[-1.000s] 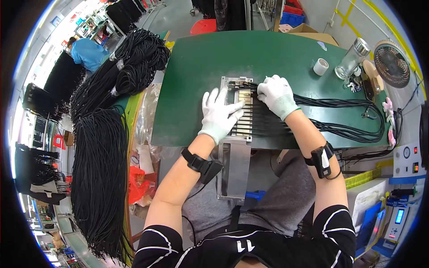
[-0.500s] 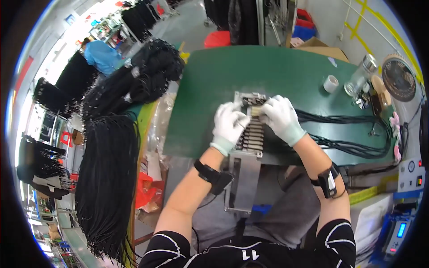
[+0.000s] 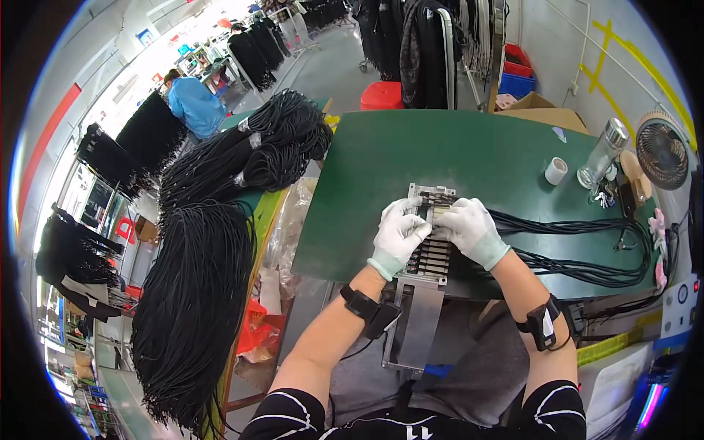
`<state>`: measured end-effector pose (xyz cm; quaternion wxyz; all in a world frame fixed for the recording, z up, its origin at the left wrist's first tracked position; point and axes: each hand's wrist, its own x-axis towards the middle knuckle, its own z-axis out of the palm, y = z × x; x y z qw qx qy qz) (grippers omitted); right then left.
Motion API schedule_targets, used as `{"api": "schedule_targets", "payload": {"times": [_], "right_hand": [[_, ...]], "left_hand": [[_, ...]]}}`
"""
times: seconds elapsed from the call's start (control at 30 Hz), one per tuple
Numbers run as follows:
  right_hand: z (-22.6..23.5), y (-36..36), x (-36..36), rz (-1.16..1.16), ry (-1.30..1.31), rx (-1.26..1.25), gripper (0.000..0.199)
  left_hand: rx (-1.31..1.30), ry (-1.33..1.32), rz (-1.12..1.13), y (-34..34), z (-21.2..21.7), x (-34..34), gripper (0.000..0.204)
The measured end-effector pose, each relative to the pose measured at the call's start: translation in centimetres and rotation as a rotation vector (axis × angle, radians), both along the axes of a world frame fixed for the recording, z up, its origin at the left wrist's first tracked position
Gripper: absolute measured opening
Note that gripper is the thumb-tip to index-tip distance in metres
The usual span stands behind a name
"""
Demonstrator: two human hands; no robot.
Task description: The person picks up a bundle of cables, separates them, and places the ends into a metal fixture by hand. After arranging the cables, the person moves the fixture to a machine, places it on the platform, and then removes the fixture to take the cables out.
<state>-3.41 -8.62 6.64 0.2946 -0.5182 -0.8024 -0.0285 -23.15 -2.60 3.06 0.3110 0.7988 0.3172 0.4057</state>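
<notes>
A metal fixture (image 3: 435, 281) with a row of parallel slots stands on the green table in front of me, dark cable ends lying in several of them. White-gloved, my left hand (image 3: 399, 236) is at the fixture's left side, its thumb and fingers pinched together. My right hand (image 3: 471, 229), in a matching glove, bends over the slots from the right with its fingertips closed near a pale piece in the upper part. Whatever sits between the fingertips of either hand is too small or hidden to name. Black cables (image 3: 579, 224) run from beneath my right hand toward the right.
Large bundles of black cables (image 3: 192, 308) lie on a bench to my left. At the right of the green table (image 3: 352, 161) are a tape roll (image 3: 556, 171), a glass bottle (image 3: 603, 154) and a fan (image 3: 661, 150). A person in blue (image 3: 196, 105) is far left.
The view has shifted, so the table and fixture appear lower and further right. Both hands remain at the fixture, their fingers slightly rearranged.
</notes>
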Motion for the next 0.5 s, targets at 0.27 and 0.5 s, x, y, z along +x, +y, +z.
{"api": "schedule_targets", "payload": {"times": [0.27,0.5], "right_hand": [[-0.8,0.0,-0.7,-0.016,0.052,-0.026,0.02],[-0.9,0.0,-2.0,-0.093,-0.065,0.179,0.019]], "left_hand": [[0.017,0.068,0.018,0.1,-0.3,0.2,0.01],[-0.14,-0.056,-0.019,0.5,-0.6,-0.3,0.013]]}}
